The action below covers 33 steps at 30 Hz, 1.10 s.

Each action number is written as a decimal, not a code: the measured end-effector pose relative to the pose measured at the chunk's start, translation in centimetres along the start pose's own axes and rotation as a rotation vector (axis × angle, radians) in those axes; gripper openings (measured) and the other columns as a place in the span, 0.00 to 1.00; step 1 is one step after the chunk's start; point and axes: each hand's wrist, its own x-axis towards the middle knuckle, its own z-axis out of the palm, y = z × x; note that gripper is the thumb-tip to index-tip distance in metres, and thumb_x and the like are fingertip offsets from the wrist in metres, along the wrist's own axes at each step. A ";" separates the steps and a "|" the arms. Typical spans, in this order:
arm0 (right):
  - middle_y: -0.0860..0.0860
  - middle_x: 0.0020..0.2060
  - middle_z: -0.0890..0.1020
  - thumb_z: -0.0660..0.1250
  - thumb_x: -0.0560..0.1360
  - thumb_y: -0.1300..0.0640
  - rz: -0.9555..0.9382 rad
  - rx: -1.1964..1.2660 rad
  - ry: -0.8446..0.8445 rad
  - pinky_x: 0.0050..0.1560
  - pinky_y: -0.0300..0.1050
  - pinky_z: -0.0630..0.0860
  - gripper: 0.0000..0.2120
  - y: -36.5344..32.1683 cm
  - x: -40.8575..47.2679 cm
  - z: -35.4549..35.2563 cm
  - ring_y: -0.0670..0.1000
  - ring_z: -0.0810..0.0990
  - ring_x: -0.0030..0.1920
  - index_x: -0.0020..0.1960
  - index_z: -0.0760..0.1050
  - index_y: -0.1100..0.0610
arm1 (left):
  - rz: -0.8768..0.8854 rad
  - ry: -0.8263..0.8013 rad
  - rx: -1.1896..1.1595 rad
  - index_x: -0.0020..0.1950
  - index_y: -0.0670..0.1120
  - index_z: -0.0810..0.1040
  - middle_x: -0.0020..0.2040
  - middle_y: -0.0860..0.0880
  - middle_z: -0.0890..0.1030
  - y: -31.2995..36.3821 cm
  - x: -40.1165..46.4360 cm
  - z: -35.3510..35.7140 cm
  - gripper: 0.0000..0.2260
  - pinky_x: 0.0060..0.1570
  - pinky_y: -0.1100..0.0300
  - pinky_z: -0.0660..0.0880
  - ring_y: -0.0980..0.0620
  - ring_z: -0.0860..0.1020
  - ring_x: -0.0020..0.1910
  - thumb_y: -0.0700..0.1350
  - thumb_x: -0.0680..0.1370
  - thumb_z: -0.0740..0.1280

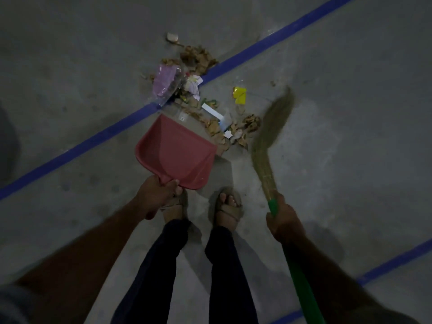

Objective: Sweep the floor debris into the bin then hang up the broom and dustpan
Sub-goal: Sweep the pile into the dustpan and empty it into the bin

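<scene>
My left hand [159, 195] grips the handle of a red dustpan [177, 152], whose open mouth faces a pile of debris [205, 94] on the grey floor. The pile holds dry leaves, a pink plastic wrapper [163, 84], a yellow scrap [240, 94] and white paper bits. My right hand [282, 220] holds the green handle of a grass broom [268, 136]. The broom's bristles are blurred and lie just right of the debris. The dustpan is empty.
A blue tape line [98, 136] crosses the floor diagonally under the debris. Another blue line [392, 263] runs at the lower right. My two sandalled feet [228, 206] stand just behind the dustpan. No bin is in view.
</scene>
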 end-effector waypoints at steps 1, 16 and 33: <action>0.58 0.55 0.77 0.64 0.78 0.52 -0.059 -0.011 -0.016 0.56 0.56 0.77 0.34 -0.9 0.6 1.2 0.60 0.78 0.54 0.79 0.51 0.48 | 0.002 0.001 0.006 0.37 0.45 0.77 0.20 0.58 0.74 -1.0 1.0 -0.3 0.13 0.21 0.66 0.65 0.61 0.70 0.20 0.43 0.82 0.66; 0.47 0.55 0.74 0.66 0.77 0.51 -0.245 -0.176 0.008 0.41 0.46 0.80 0.32 -1.5 -10.4 -0.8 0.47 0.77 0.45 0.76 0.56 0.39 | -0.102 0.042 -0.111 0.42 0.44 0.71 0.27 0.48 0.66 -6.1 0.4 -9.1 0.11 0.21 0.68 0.59 0.56 0.62 0.19 0.44 0.80 0.70; 0.49 0.50 0.74 0.71 0.75 0.55 -0.213 -0.127 0.148 0.39 0.42 0.74 0.34 -8.6 -9.0 0.3 0.48 0.75 0.41 0.78 0.60 0.48 | 0.004 0.067 0.026 0.42 0.43 0.77 0.27 0.49 0.74 -5.9 5.2 -15.9 0.10 0.29 0.60 0.70 0.51 0.72 0.25 0.47 0.79 0.71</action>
